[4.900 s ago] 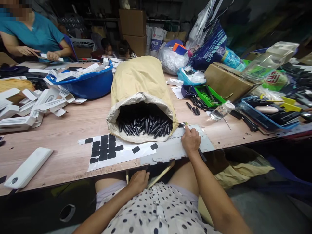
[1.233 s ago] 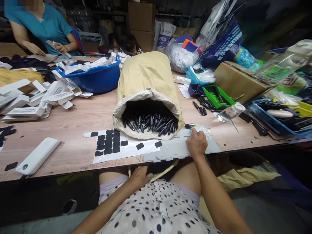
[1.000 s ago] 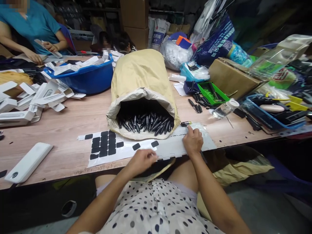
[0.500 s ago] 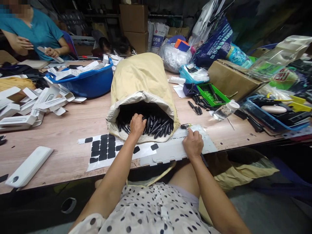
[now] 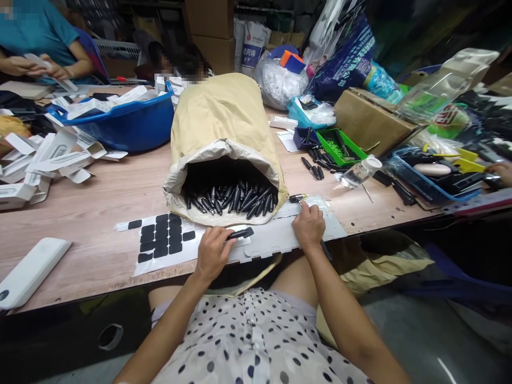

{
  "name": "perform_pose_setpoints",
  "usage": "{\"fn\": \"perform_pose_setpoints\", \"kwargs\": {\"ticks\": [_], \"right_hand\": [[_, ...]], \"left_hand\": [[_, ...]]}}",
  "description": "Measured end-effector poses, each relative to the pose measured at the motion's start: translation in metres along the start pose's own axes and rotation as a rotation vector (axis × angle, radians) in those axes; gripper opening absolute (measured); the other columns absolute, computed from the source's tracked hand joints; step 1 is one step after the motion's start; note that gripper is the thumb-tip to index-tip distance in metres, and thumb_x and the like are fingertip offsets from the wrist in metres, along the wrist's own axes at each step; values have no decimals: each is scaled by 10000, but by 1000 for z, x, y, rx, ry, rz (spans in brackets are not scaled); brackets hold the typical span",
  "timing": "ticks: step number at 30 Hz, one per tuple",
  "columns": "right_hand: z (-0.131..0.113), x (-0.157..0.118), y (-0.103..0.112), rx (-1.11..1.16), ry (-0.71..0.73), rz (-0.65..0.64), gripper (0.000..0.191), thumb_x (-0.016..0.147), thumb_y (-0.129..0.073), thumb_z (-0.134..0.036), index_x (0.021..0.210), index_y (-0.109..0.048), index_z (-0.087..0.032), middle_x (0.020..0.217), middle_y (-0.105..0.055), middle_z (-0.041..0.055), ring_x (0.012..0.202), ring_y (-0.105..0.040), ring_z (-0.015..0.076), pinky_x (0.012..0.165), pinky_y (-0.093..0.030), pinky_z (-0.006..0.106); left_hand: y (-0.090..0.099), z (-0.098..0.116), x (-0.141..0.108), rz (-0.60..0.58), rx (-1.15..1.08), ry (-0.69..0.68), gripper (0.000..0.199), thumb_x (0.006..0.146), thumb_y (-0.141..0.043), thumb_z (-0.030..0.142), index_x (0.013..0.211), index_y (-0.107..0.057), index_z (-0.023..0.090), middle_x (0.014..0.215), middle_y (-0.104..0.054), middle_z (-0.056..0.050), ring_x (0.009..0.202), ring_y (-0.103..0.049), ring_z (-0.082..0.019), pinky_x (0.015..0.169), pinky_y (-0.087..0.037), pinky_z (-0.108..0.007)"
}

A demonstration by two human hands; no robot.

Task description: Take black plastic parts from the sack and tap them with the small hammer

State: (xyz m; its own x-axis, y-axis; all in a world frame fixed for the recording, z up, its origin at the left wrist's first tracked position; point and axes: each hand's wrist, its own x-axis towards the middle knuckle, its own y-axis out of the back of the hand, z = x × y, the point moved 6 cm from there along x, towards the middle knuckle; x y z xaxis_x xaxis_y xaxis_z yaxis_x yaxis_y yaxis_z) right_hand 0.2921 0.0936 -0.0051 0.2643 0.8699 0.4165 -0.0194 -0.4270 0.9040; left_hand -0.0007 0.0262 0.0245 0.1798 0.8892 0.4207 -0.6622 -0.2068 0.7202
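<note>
Head view: a black piece [image 5: 239, 233] is gripped in the left hand [image 5: 212, 252], above the white sheet [image 5: 190, 249]; a dark-handled tool [image 5: 326, 250] is clasped by the right hand [image 5: 309, 224]. Similar pieces [image 5: 238, 197] are left in the sack [image 5: 220, 112]; how much is done cannot be told.

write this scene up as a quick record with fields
left hand: holding a black pen-shaped piece
right hand: gripping a black-handled tool over a grey sheet
beige sack: on its side, mouth toward the wearer, many black pieces inside
white sheet: bears black rounded patches
blue basin: heaped with white cartons
co-worker: upper left, both hands at a slim white item
</note>
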Motion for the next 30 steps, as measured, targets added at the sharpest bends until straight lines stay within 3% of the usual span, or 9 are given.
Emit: {"fn": "perform_pose_setpoints", "kwargs": {"ticks": [6,10,14,17,21,30], "right_hand": [[8,9,10,182,-100,-97,425,875,-456,-128,1233,-678,-187,921,-565,92,836,-508,221,698,-384,307],[3,-10,39,450,-127,-19,435,909,-417,-170,1283,-637,-153,960,-621,98,842,-559,209,750,-456,319],[-38,-51,57,778,48,-114,386,941,-460,-278,1267,-645,-186,894,-670,58,757,-590,180,726,-524,309],[-73,-75,65,897,204,-172,361,945,-467,-260,1230,-682,-206,968,-708,75,856,-645,182,814,-553,315],[-96,-84,68,893,279,-181,377,958,-440,-217,1247,-683,-218,1005,-720,81,948,-674,184,862,-558,299],[-100,-79,68,752,332,-212,388,969,-428,-211,1270,-672,-225,984,-706,73,946,-676,186,865,-560,285]], "left_hand": [[-19,-24,15,-120,45,98,186,862,-670,244,1041,-713,216,900,-671,-48,880,-568,-240,824,-494,-393],[-26,-25,20,-169,1,169,148,836,-685,237,981,-716,225,910,-682,-46,920,-559,-249,862,-469,-407],[-30,-26,22,-191,-16,204,142,841,-678,256,969,-737,251,905,-688,-45,940,-551,-255,868,-445,-417],[-32,-27,23,-190,-14,216,161,837,-689,257,988,-747,254,910,-692,-42,949,-546,-252,869,-432,-409],[-33,-27,23,-198,-6,231,172,828,-705,241,993,-752,259,921,-691,-38,953,-546,-245,867,-421,-393],[-36,-23,23,-211,-27,264,138,832,-704,247,961,-748,270,909,-678,-29,959,-535,-246,867,-409,-389]]}}
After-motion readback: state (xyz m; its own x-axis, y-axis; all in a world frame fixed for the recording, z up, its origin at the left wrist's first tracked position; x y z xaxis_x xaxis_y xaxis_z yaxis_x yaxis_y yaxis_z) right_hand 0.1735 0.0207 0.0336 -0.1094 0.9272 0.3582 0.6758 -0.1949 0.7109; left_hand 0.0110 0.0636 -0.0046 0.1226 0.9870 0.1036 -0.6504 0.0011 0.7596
